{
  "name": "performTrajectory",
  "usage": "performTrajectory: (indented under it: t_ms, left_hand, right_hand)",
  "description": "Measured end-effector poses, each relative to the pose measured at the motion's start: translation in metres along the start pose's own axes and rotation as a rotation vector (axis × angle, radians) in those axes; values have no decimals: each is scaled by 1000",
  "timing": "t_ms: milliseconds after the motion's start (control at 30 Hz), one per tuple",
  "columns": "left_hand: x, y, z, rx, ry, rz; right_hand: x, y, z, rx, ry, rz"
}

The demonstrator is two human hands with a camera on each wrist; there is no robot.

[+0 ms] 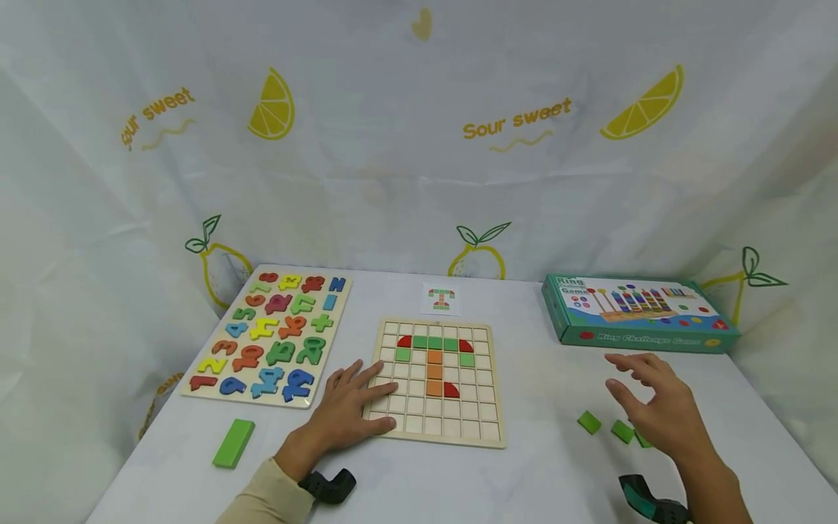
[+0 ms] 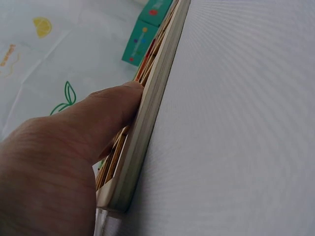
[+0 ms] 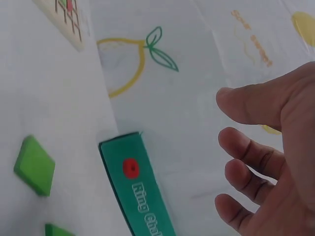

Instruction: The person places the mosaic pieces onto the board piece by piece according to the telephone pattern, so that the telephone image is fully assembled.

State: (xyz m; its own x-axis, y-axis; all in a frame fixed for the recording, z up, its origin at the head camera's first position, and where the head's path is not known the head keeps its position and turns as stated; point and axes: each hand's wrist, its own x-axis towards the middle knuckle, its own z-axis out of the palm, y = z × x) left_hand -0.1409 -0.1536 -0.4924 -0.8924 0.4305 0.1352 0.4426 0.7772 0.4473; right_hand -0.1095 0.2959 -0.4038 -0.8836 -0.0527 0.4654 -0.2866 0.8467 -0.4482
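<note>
Nearest me, the right hand (image 1: 661,407) hangs empty, fingers relaxed and parted, above the white worktop (image 1: 524,480) near flat green square tiles (image 1: 589,422). The left hand (image 1: 350,407) lies spread on the left edge of the pale wooden grid board (image 1: 470,411), gripping nothing. I'd let those fingers steady the board, pinch one tile by opposite edges, and check its cell against the small white patterned card (image 1: 441,299) behind.

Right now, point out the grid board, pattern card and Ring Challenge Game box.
Grid board (image 1: 433,425): head view, on a bare cell in the row nearest the person.
Pattern card (image 1: 441,299): head view, on its printed figure.
Ring Challenge Game box (image 1: 639,311): head view, on its printed top.
</note>
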Motion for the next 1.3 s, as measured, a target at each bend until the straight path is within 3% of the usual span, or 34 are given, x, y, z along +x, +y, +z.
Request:
performTrajectory:
  t_ms: [367, 633, 900, 1067, 1300]
  left_hand:
    - [-1, 1, 0, 4, 6, -1]
    - [-1, 2, 2, -5, 8, -7]
    - [0, 2, -1, -4, 5, 2]
    - [-1, 1, -2, 9, 4, 2]
    - [0, 1, -2, 4, -1, -1]
  right_hand:
    - [-23, 65, 0, -46, -57, 210]
    - [-34, 101, 4, -5, -214, 277]
    - [-34, 108, 7, 21, -353, 224]
    - [-33, 107, 9, -14, -346, 180]
    - [-31, 106, 11, -88, -333, 292]
